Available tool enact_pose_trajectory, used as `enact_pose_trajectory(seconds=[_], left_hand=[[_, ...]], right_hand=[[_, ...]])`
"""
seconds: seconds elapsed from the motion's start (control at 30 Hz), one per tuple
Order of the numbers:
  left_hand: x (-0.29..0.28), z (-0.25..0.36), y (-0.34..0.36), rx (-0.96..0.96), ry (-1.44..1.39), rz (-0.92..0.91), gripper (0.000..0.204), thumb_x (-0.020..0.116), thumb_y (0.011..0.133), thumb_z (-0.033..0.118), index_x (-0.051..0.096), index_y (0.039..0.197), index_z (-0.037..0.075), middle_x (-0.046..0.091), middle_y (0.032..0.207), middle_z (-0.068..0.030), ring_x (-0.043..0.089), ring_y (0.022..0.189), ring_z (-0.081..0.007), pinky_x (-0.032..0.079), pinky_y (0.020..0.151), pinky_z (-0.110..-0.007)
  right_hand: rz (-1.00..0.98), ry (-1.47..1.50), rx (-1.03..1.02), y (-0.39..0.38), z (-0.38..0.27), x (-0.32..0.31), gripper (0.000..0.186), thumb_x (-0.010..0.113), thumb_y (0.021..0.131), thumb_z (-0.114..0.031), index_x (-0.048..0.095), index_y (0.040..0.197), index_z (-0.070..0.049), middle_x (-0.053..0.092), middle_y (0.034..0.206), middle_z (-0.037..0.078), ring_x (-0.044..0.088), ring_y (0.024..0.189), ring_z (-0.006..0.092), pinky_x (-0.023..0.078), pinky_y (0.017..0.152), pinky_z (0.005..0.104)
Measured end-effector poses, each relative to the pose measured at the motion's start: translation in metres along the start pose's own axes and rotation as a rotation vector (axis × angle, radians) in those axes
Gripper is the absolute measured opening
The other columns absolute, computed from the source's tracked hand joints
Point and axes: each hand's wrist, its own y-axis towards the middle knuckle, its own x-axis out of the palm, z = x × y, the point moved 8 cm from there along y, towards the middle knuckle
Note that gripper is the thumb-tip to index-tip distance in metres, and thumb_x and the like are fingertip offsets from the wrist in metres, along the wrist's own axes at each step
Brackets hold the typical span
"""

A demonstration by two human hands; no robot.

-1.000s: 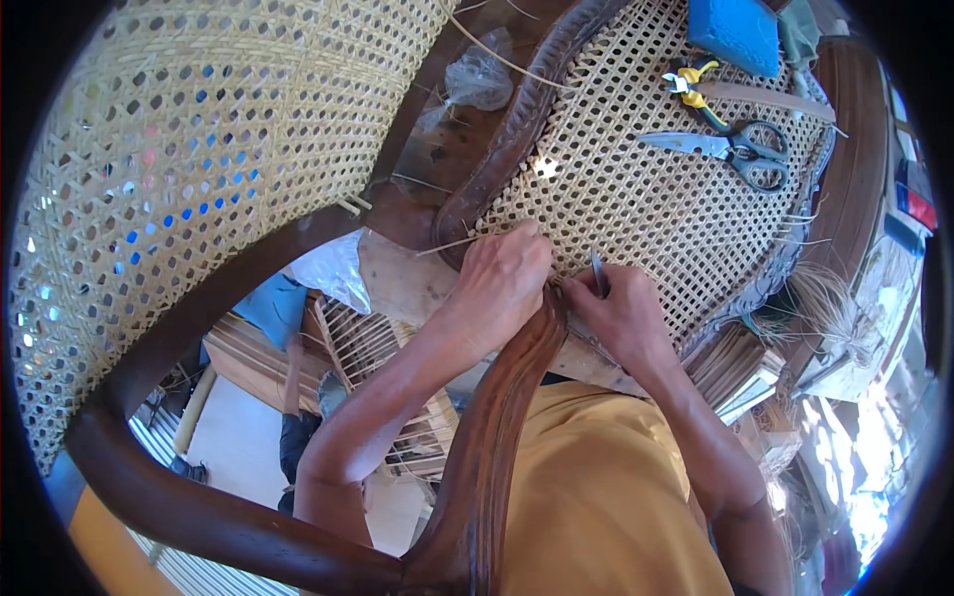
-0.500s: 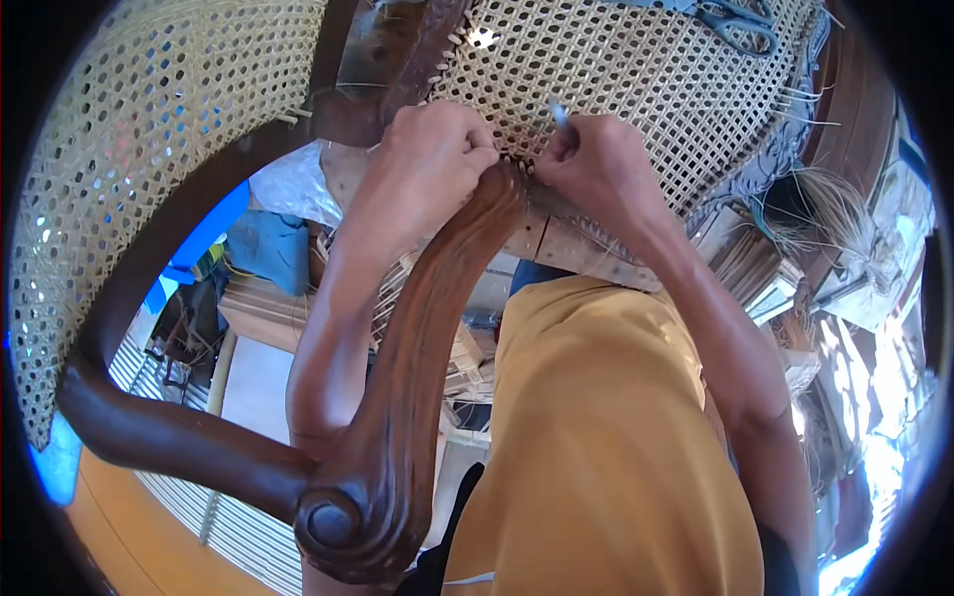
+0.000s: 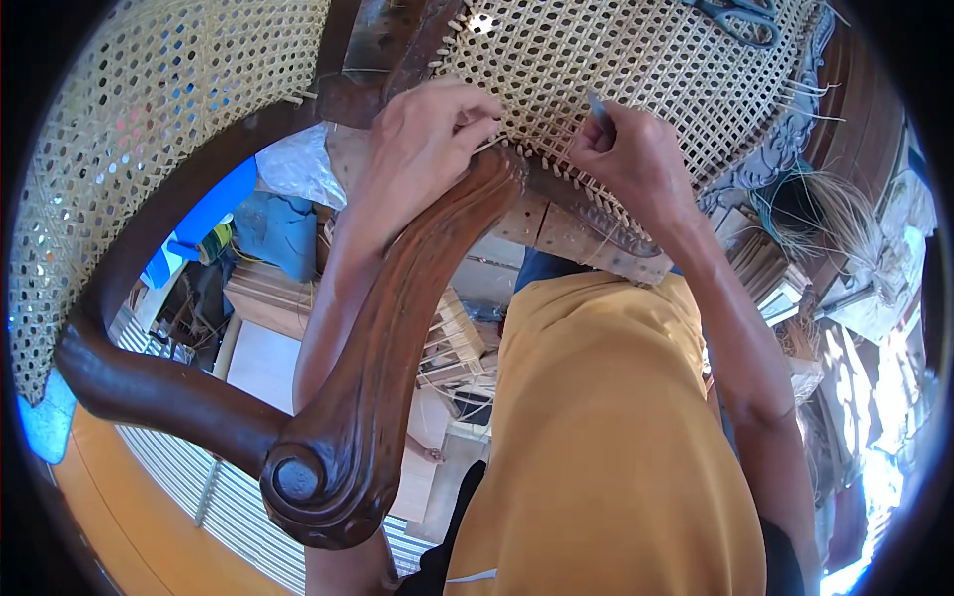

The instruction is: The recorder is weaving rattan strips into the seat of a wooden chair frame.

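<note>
A dark carved wooden chair with a woven cane seat [image 3: 596,70] is in front of me. At the front edge of the seat, just above the top of the curved armrest [image 3: 397,288], my left hand [image 3: 422,149] pinches a thin pale cane strand [image 3: 487,145]. My right hand [image 3: 641,159] hovers over the cane to the right, closed round a slim grey tool [image 3: 598,107]. Only the tool's tip shows, so its exact kind is hidden. Short cane ends stick out along the seat's edges.
Blue-handled scissors [image 3: 745,22] lie on the far part of the seat. The chair's cane back [image 3: 159,109] rises at the left. A bundle of loose cane strands [image 3: 845,219] is at the right. A wooden box [image 3: 268,298] stands below the armrest.
My right hand has moved right, away from the seat edge, with the tool. My left hand has lifted slightly, and a strand now shows at its fingertips. The armrest appears shifted a little left.
</note>
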Motion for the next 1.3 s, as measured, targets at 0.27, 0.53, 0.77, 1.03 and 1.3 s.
enact_pose_trajectory(seconds=[0.27, 0.53, 0.77, 1.03, 1.3], left_hand=[[0.056, 0.030, 0.029, 0.282, -0.174, -0.339, 0.023, 0.068, 0.083, 0.021, 0.068, 0.095, 0.002, 0.066, 0.085, -0.0110, 0.063, 0.079, -0.0194, 0.048, 0.073, -0.031], [0.037, -0.002, 0.021, -0.025, -0.375, -0.177, 0.021, 0.072, 0.079, 0.024, 0.071, 0.086, 0.004, 0.068, 0.074, -0.0101, 0.066, 0.072, -0.0165, 0.050, 0.069, -0.031], [0.033, 0.000, 0.021, 0.006, -0.180, -0.124, 0.020, 0.070, 0.076, 0.023, 0.071, 0.084, 0.005, 0.068, 0.076, -0.0123, 0.067, 0.073, -0.0251, 0.051, 0.074, -0.035], [0.018, -0.001, 0.021, -0.087, -0.008, -0.079, 0.018, 0.067, 0.072, 0.022, 0.068, 0.076, 0.005, 0.068, 0.077, -0.0151, 0.067, 0.079, -0.0329, 0.051, 0.075, -0.039], [0.020, -0.007, 0.021, -0.149, 0.019, -0.068, 0.019, 0.067, 0.071, 0.022, 0.068, 0.076, 0.003, 0.067, 0.078, -0.0202, 0.066, 0.081, -0.0365, 0.052, 0.078, -0.040]], right_hand=[[0.003, 0.001, -0.019, -0.019, -0.001, -0.022, 0.017, 0.065, 0.079, -0.015, 0.058, 0.080, 0.001, 0.060, 0.066, 0.013, 0.059, 0.059, 0.0225, 0.048, 0.060, 0.0339], [-0.092, -0.219, -0.064, -0.033, -0.003, 0.006, 0.026, 0.054, 0.094, -0.026, 0.053, 0.092, -0.001, 0.063, 0.080, 0.021, 0.062, 0.077, 0.0380, 0.047, 0.068, 0.0464], [-0.057, -0.173, -0.024, -0.027, -0.004, 0.016, 0.019, 0.053, 0.093, -0.019, 0.052, 0.090, 0.000, 0.061, 0.073, 0.022, 0.062, 0.075, 0.0392, 0.047, 0.067, 0.0474], [-0.010, -0.358, -0.083, -0.020, -0.023, 0.022, 0.008, 0.054, 0.086, -0.008, 0.052, 0.084, 0.000, 0.062, 0.065, 0.018, 0.064, 0.065, 0.0351, 0.051, 0.062, 0.0431], [-0.019, -0.403, -0.156, -0.014, -0.041, 0.027, 0.002, 0.055, 0.079, 0.000, 0.055, 0.080, 0.001, 0.063, 0.067, 0.016, 0.067, 0.069, 0.0294, 0.054, 0.064, 0.0382]])
